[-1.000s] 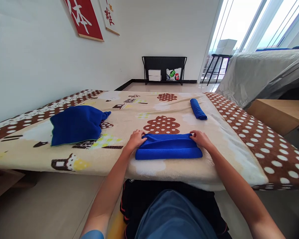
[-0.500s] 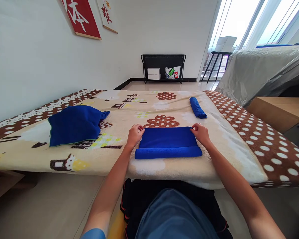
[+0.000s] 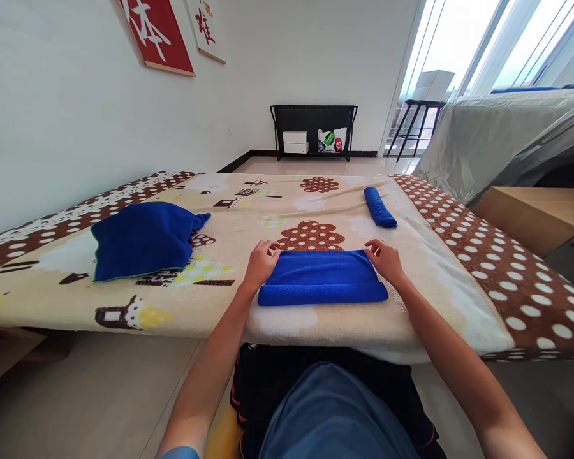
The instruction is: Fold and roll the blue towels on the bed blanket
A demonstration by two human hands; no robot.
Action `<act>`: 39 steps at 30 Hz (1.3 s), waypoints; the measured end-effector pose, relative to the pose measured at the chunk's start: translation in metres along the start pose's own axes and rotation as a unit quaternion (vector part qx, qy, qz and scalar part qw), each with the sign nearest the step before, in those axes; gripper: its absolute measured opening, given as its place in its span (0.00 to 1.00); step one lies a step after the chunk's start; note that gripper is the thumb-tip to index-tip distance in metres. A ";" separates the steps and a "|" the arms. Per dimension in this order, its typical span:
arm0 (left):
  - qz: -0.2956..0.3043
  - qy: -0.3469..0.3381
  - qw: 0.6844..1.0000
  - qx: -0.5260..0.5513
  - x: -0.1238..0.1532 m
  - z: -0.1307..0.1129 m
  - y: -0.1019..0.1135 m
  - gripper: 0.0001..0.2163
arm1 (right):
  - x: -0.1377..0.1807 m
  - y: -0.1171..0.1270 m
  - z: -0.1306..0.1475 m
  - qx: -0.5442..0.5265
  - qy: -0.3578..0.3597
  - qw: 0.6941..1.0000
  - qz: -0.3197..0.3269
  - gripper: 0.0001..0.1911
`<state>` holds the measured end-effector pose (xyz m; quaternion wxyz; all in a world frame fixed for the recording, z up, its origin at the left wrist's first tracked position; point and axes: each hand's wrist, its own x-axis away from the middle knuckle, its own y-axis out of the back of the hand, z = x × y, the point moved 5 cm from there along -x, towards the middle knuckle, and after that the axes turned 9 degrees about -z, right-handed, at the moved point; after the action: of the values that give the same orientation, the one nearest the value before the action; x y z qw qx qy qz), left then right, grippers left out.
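Observation:
A folded blue towel [image 3: 323, 278] lies flat near the front edge of the patterned blanket [image 3: 277, 210] that covers the table. My left hand [image 3: 261, 260] holds the towel's far left corner with its fingers curled over it. My right hand [image 3: 385, 259] holds the far right corner in the same way. A rolled blue towel [image 3: 379, 208] lies further back on the right. A loose pile of blue cloth [image 3: 143, 239] sits at the left.
A white wall runs along the left with red and white hangings [image 3: 157, 33]. A black rack [image 3: 313, 131] stands at the far wall. A grey-covered piece of furniture [image 3: 502, 137] and a wooden surface [image 3: 536, 213] are on the right.
The towel's far edge, bunched one second ago, was pulled up and outwards by both hands and now lies flat, a little nearer me. The other cloths have not moved.

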<state>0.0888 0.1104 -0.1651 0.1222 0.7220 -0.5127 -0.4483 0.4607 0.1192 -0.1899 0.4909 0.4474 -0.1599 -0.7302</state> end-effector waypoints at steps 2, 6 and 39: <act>0.050 -0.048 0.997 0.028 0.018 -0.030 0.008 0.09 | 0.012 0.007 0.021 -0.023 0.032 0.999 0.024 0.14; 0.199 -0.199 0.959 0.030 0.075 -0.090 0.002 0.14 | 0.055 0.009 0.078 -0.061 0.172 0.972 0.150 0.17; 0.089 -0.223 0.955 -0.172 0.122 -0.057 0.029 0.17 | 0.111 0.040 0.055 0.104 0.296 0.942 0.120 0.17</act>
<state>0.1237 -0.0220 -0.1776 0.1667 0.5232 -0.5043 -0.6665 0.4261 -0.0065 -0.1885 0.5510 0.6696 -0.1352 -0.4793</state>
